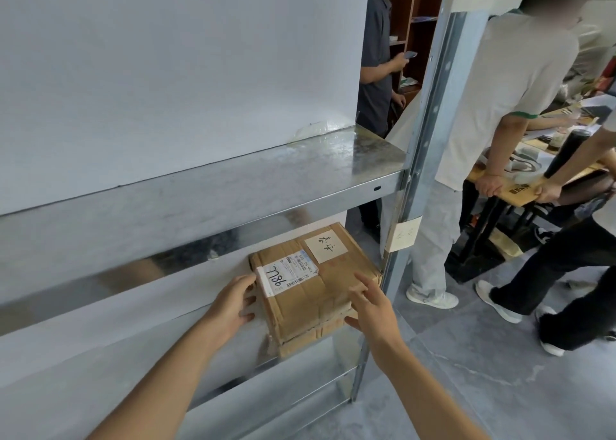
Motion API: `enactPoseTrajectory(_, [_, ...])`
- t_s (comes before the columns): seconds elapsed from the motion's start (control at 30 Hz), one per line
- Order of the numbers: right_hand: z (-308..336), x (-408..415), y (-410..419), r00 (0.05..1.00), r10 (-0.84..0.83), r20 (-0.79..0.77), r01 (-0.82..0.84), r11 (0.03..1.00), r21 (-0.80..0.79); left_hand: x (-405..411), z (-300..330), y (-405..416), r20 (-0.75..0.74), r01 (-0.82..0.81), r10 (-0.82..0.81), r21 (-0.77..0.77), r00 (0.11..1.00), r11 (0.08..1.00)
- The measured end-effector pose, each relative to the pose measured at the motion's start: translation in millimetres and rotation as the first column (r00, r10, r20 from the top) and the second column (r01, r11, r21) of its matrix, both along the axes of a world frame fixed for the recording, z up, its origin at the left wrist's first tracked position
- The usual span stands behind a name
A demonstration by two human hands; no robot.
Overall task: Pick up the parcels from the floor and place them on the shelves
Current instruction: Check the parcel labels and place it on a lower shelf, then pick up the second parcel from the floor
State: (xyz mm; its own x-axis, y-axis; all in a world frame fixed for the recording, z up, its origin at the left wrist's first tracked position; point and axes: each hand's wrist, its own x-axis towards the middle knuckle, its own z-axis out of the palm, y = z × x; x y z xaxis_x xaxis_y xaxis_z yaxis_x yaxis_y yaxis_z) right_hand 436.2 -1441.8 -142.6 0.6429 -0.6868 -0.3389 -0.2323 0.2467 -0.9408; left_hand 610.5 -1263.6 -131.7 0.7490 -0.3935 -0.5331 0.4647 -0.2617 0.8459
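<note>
- Resting on the lower shelf (206,336), the parcel (310,286) overhangs its front edge.
- My left hand (230,306) and right hand (370,309) flank it, fingers loosely spread, gripping nothing.
- I fear letting go tips it floorward.

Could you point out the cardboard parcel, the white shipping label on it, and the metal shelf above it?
cardboard parcel (310,298): head view, on its brown top face.
shipping label (286,274): head view, on the middle of the white sticker.
upper metal shelf (200,186): head view, on its bare top surface.

Parcel (313,283) label print illegible
</note>
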Motion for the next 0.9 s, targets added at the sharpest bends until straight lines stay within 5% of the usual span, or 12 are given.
enactPoseTrajectory(0.2, [20,4,35,0.997,-0.075,-0.036,0.057,0.928,-0.369,-22,27,62,0.007,-0.04,0.04,-0.031,0.999,0.999])
enactPoseTrajectory(0.37, [35,22,109,0.971,0.223,0.089,-0.155,0.865,-0.476,-36,43,163,-0.03,-0.168,0.166,-0.125,0.986,0.978])
enactPoseTrajectory(0.6, [54,36,234,0.734,0.648,0.204,-0.573,0.752,-0.326,-84,50,361,-0.085,-0.477,0.47,-0.213,0.879,0.853])
enactPoseTrajectory(0.9, [46,36,510,0.428,0.868,0.252,-0.904,0.415,0.106,-242,34,648,-0.14,-0.832,0.846,-0.319,0.514,0.453])
